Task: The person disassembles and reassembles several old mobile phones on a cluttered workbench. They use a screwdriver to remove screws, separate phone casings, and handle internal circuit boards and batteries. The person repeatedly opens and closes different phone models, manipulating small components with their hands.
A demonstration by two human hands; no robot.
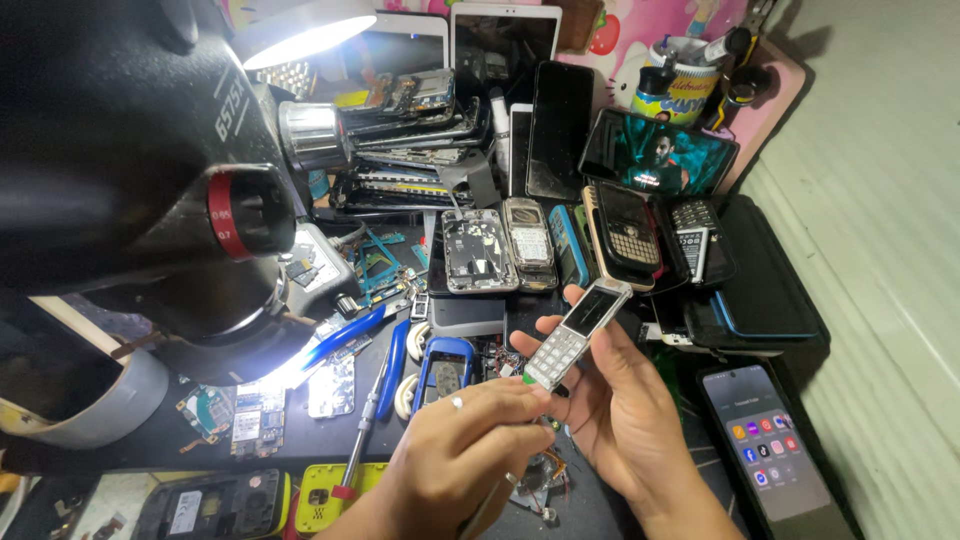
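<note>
Looming at far left, the black microscope head [120, 150] bears a red ring and pale markings; near it lie bare green circuit boards [235, 420] and a yellow phone shell [325, 495]; the left hand [450, 465] pinches the lower end of a small silver keypad phone [575, 335], the right hand [620, 405] cradling it from behind, at near centre; a slip could likely drop it among loose parts; far right stands a printed cup [680, 90]; a lit smartphone [775, 450] lies near right.
</note>
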